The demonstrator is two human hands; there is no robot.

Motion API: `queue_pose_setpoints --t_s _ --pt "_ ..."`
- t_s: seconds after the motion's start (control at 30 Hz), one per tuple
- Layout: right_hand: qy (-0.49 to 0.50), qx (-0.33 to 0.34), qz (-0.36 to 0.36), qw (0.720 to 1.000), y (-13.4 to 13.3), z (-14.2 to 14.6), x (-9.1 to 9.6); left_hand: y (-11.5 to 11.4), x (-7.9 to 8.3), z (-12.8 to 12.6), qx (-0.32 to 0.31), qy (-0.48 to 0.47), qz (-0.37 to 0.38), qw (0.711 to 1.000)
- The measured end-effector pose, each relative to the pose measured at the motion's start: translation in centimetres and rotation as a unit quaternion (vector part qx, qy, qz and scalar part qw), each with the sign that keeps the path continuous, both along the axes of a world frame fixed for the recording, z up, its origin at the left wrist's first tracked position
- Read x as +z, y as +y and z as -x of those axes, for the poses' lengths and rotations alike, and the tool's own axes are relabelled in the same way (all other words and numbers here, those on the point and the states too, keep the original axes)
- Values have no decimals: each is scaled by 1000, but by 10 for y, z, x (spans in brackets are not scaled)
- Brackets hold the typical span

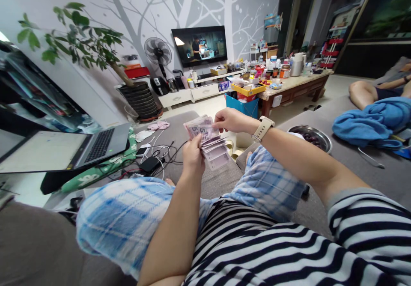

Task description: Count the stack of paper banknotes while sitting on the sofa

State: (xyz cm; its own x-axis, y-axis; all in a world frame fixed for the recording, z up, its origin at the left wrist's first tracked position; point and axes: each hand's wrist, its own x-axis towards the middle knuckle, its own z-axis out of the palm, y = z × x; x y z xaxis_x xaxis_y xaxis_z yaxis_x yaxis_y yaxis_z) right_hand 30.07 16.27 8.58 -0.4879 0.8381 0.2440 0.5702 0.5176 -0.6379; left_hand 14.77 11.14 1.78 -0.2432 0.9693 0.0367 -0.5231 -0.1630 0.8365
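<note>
A bundle of purple-grey banknotes (215, 152) is fanned out above the grey sofa seat, between my knees. My left hand (193, 156) is closed round its lower left side, with the thumb lying across the top notes. Several notes hang loosely down toward the right, and a large "5" shows on the uppermost ones. With thumb and forefinger, my right hand (231, 120) pinches the upper right edge of a banknote at the top of the bundle. A pale watch is on the right wrist.
An open laptop (104, 144) and tangled black cables (160, 157) lie at left. On the right are a metal bowl of dark fruit (310, 138), a blue cloth (374, 121) and another person's bent leg (362, 94). Ahead stands a cluttered coffee table (298, 84).
</note>
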Motion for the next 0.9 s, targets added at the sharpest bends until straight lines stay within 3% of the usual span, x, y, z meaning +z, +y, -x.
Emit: queue_pose_setpoints --t_s 0.2,0.5,0.9 --pt "24 35 12 999 -4 -1 4 7 -2 1 18 -38 13 999" --pt "71 114 36 990 -3 1 4 7 -4 2 27 -13 9 1000" --pt "86 140 56 985 -3 0 4 11 -9 5 20 4 10 1000"
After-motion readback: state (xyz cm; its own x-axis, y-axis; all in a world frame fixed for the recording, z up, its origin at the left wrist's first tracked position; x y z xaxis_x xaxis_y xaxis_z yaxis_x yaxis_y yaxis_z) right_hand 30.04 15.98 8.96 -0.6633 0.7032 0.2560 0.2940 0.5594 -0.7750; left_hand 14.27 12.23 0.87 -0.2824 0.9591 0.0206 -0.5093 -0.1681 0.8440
